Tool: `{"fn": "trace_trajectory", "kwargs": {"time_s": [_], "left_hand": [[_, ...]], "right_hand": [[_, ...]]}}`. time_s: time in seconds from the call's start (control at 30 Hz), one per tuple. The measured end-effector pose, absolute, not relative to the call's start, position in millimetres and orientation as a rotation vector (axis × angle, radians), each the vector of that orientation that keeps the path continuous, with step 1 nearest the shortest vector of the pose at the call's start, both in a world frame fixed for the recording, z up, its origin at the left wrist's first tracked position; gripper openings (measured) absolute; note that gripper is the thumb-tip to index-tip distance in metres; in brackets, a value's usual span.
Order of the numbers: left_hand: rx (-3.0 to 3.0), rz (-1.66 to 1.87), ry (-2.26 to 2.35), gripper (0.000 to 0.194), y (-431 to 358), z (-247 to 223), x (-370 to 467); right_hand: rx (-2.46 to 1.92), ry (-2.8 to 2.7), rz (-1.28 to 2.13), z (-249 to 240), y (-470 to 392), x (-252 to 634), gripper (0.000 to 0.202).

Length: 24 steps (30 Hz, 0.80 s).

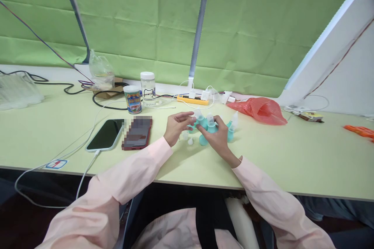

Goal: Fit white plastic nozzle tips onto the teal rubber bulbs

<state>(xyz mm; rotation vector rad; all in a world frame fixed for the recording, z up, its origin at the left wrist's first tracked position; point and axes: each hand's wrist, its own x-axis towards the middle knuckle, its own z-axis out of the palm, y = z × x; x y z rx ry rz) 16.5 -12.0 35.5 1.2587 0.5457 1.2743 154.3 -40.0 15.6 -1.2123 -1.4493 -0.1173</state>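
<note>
Several teal bulb syringes with translucent tips are bunched on the table between and around my hands. My right hand (pixel 217 136) is closed around a teal bulb syringe (pixel 212 126), its thumb on the left and fingers on the right, with the tip pointing up. My left hand (pixel 179 125) is at the left side of the bunch. Its fingers stretch out apart towards another bulb syringe (pixel 201 123); whether they touch it is unclear. Below the left fingertips lies a small translucent cap (pixel 190 141). More syringes are partly hidden behind my right hand.
Left of my hands lie a phone (pixel 106 135) on a charging cable and a dark red-edged phone (pixel 137 134). Behind stand a printed cup (pixel 133 100), a lidded jar (pixel 148 89) and a yellow power strip (pixel 193 100). A red plastic bag (pixel 258 111) lies right.
</note>
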Motion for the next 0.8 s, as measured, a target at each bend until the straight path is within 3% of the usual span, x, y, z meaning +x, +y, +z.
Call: {"fn": "trace_trajectory", "kwargs": {"time_s": [0.17, 0.33, 0.8], "left_hand": [[1.664, 1.610, 0.689, 0.018, -22, 38, 17], [1.888, 1.668, 0.714, 0.008, -21, 35, 15], [2.568, 1.386, 0.741, 0.029, -3, 24, 2]], "right_hand": [[-1.217, -1.457, 0.030, 20, -44, 151, 0.031], [-1.215, -1.472, 0.082, 20, -44, 150, 0.032], [-1.242, -1.472, 0.187, 17, -44, 149, 0.032]]}}
